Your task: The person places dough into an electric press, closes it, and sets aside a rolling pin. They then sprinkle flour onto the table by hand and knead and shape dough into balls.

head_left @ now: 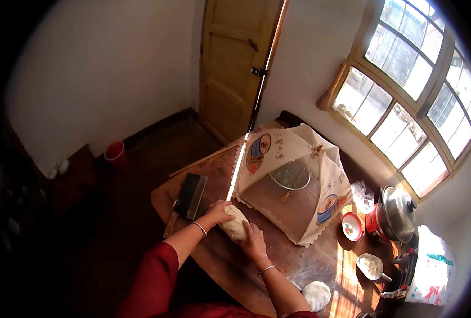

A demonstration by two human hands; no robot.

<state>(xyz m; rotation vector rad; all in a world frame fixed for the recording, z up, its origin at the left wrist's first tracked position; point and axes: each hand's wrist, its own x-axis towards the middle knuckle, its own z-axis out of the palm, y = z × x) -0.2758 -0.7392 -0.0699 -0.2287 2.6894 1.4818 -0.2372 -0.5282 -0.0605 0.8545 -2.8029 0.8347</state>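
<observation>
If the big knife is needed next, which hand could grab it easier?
Probably the left hand: it's nearer the knife than the right hand is, though both hands hold the dough.

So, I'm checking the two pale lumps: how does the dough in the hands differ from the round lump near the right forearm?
The dough is elongated; the round lump is nearly circular in outline. The left hand and right hand hold the dough, while neither grips the round lump. The dough is nearer the cleaver; the round lump is farther from it. Both look pale.
</observation>
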